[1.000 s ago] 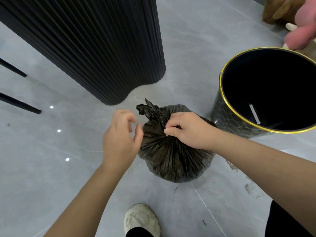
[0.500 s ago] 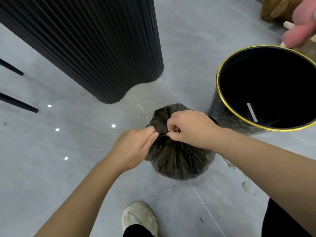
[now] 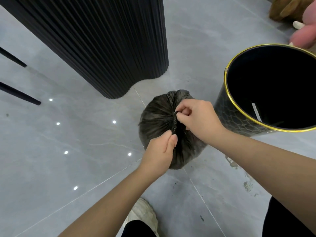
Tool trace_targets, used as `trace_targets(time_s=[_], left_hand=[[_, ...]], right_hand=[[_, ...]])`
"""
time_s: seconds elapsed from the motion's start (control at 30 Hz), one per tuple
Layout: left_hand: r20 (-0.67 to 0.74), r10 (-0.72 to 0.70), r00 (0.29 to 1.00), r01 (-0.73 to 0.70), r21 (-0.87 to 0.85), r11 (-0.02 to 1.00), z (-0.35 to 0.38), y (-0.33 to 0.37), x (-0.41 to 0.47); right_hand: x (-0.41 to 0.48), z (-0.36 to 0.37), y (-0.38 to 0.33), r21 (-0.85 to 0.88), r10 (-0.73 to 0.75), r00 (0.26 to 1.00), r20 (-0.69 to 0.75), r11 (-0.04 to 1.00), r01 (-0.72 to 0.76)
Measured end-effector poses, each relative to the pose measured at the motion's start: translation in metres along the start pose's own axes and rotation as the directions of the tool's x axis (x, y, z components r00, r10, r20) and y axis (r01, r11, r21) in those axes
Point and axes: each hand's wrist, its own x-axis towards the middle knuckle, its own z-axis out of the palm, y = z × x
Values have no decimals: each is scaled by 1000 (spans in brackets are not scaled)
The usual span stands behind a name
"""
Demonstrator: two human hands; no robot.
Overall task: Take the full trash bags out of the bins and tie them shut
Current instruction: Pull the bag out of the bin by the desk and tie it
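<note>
A full black trash bag point(image 3: 159, 113) sits on the grey tiled floor, its top gathered into a twisted neck. My right hand point(image 3: 198, 120) pinches the upper end of that neck with curled fingers. My left hand point(image 3: 160, 151) pinches the lower end of the twisted plastic between thumb and fingers, at the near side of the bag. To the right stands the black bin point(image 3: 229, 110) with a gold rim, with no bag in it and a small white strip inside.
A tall black ribbed column point(image 3: 102, 45) rises behind the bag on the left. Two thin black legs point(image 3: 18, 94) cross the far left. Plush toys point(image 3: 304, 31) lie at the top right. My shoe point(image 3: 143, 216) is just below the bag.
The loose tail of the bag has been pulled down into a tight twist. My left hand moved from beside the bag to its near side, now pinching the plastic; the right hand stayed on the neck.
</note>
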Motion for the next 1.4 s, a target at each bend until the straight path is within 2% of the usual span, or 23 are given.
trace_targets(time_s=[0.1, 0.2, 0.3, 0.37, 0.5, 0.6, 0.7, 0.83, 0.97, 1.07, 1.17, 1.27, 1.3, 1.33, 1.4], left_hand=[[-44, 47, 998, -46, 23, 999, 0, 1, 1], [-83, 82, 993, -79, 44, 996, -1, 2, 3], [-110, 137, 984, -133, 44, 990, -3, 5, 4], [-120, 180, 976, -175, 49, 983, -5, 7, 4], [-124, 229, 966, -226, 33, 974, -9, 12, 4], [-108, 254, 961, -252, 39, 967, -8, 11, 2], [-86, 283, 955, -277, 79, 958, -7, 8, -1], [-72, 321, 944, -312, 115, 943, -10, 3, -3], [-44, 343, 938, -328, 203, 922, -10, -5, -4], [-21, 366, 930, -339, 331, 881, -9, -16, -3], [-15, 407, 913, -360, 436, 825, -2, -25, -1], [-32, 403, 915, -329, 520, 789, 7, -27, 1], [-31, 393, 919, -313, 549, 775, 10, -28, 3], [-25, 379, 925, -300, 566, 768, 12, -29, 3], [4, 350, 937, -294, 550, 782, 14, -30, 2]], right_hand=[[-1, 0, -9, 189, 82, 997, -4, 979, -80], [-2, 1, -19, 444, 196, 979, 58, 873, -201], [-5, -2, -25, 570, 211, 977, 41, 797, -196], [-7, -4, -27, 564, 164, 986, -42, 818, -112], [-6, -6, -23, 438, 47, 984, -173, 898, 34], [-4, -6, -15, 342, -16, 986, -164, 937, 72], [-3, -5, -7, 259, -30, 996, -86, 965, 52], [-4, -2, -5, 223, 38, 999, 13, 974, -40], [0, 0, -15, 363, 182, 974, 136, 906, -220], [2, 0, -19, 483, 334, 904, 268, 765, -426], [2, 1, -20, 564, 485, 786, 383, 551, -615], [2, -1, -22, 604, 547, 677, 492, 346, -718], [2, -2, -23, 597, 546, 669, 504, 339, -727], [2, -4, -22, 569, 541, 678, 498, 387, -726], [2, -9, -20, 436, 505, 726, 467, 583, -686]])
